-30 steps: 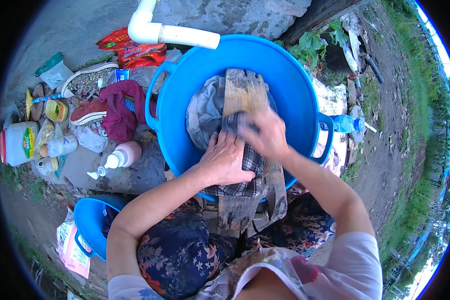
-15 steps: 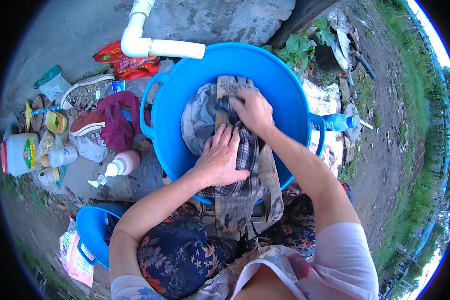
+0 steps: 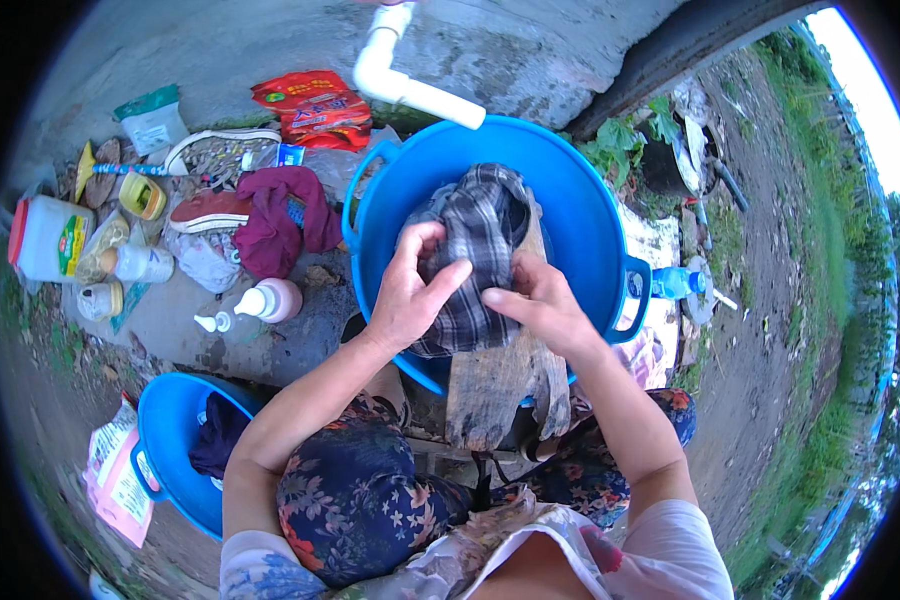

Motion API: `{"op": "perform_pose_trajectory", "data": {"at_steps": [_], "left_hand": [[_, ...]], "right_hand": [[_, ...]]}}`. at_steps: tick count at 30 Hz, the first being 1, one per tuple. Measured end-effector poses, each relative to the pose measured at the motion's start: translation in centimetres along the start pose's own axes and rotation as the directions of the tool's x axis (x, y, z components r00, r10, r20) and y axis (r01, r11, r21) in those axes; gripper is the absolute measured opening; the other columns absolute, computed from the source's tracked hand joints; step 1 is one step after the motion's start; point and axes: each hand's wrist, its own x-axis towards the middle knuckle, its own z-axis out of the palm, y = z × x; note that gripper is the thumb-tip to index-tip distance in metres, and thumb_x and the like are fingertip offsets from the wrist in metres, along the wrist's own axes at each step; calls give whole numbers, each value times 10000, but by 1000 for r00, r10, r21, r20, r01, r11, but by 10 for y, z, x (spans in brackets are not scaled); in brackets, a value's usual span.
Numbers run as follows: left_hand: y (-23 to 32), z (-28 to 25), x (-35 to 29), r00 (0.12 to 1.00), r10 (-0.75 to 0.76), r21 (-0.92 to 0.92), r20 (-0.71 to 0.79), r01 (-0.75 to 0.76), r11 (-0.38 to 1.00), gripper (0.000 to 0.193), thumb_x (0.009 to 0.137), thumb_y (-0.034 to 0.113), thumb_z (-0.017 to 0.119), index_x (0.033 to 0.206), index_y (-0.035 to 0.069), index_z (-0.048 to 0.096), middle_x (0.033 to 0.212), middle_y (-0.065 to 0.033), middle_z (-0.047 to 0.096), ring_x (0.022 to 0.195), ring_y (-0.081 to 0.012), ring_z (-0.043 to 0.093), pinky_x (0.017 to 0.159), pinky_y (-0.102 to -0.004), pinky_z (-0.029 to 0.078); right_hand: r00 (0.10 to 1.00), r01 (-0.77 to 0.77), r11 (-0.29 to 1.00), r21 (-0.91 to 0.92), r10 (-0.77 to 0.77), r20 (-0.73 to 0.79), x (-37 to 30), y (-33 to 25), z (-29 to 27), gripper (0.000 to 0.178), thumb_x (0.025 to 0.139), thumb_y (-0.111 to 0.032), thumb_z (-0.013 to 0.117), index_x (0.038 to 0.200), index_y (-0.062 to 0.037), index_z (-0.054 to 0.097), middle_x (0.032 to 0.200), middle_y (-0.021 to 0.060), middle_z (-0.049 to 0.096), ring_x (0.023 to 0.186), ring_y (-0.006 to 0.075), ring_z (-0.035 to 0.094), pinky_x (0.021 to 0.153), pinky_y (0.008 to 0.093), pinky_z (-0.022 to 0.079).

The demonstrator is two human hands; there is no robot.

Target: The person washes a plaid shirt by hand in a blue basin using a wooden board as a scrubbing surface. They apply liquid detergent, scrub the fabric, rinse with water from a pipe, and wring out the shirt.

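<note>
1. Head view, looking down: the left hand [image 3: 407, 295] has its grip clenched on a bunched fold of a wet plaid cloth [image 3: 475, 255], fingers curled over the upper edge.
2. Opposite it, the right hand [image 3: 542, 308] pinches the same cloth from the other side, thumb on top, so the fabric is gathered between both hands, seemingly so one fold can rub against another.
3. Most of the cloth lies draped over a wooden washboard [image 3: 495, 385], its upper part hanging inside the big blue tub [image 3: 590, 215].
4. That board leans from the person's lap into the tub, which gives a sloped, firm surface and would let water drain back.
5. A white pipe [image 3: 410, 85] juts out above the tub's far rim, placed to fill it.
6. To the left, on the concrete ground, a pump bottle [image 3: 270, 300], a maroon garment [image 3: 280, 215] and a white jug [image 3: 50, 238] sit within arm's reach.
7. A smaller blue bucket [image 3: 175, 455] stands by the left knee, holding dark clothing.
</note>
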Motion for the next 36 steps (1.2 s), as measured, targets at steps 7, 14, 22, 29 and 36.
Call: {"op": "perform_pose_trajectory", "data": {"at_steps": [7,14,22,29,36], "left_hand": [[2,-42,15,968,251,471,-16,-215,855,585,731,-148,471,1281,49,507,1336,-186,451,1206,-332,497,973,-361,431],[-10,-54,43,867,317,388,385,-464,796,620,675,-36,727,1242,96,514,1466,-203,344,1420,-365,241,1132,-451,268],[57,-64,33,975,202,309,94,-222,925,503,656,52,751,1079,44,478,893,-97,600,868,-183,606,829,-318,472],[59,4,-7,802,-160,454,576,-151,878,842,686,268,808,1373,-16,411,1150,-211,512,1049,-341,568,936,-386,463],[13,29,-13,832,43,700,554,-492,518,1082,580,373,859,1444,30,305,1506,-235,178,1393,-442,138,1092,-592,199]], "right_hand": [[985,130,929,-346,-82,150,-14,-44,1,168,738,-50,704,808,29,573,676,84,580,664,91,533,591,305,433],[893,397,904,-160,-340,294,-12,-77,12,276,710,-9,755,724,-30,480,670,-15,429,606,64,367,512,262,314],[888,460,886,68,-458,-36,-5,-136,-56,193,723,52,747,844,-8,609,815,61,665,706,84,618,671,218,508],[992,106,948,-299,-122,-37,69,-49,-144,387,801,-185,741,1135,-19,637,1025,88,662,936,188,612,831,344,486],[874,-428,855,-294,308,-376,110,54,-86,815,772,-554,699,1354,-23,488,1304,192,546,1236,335,495,984,533,390]]}}
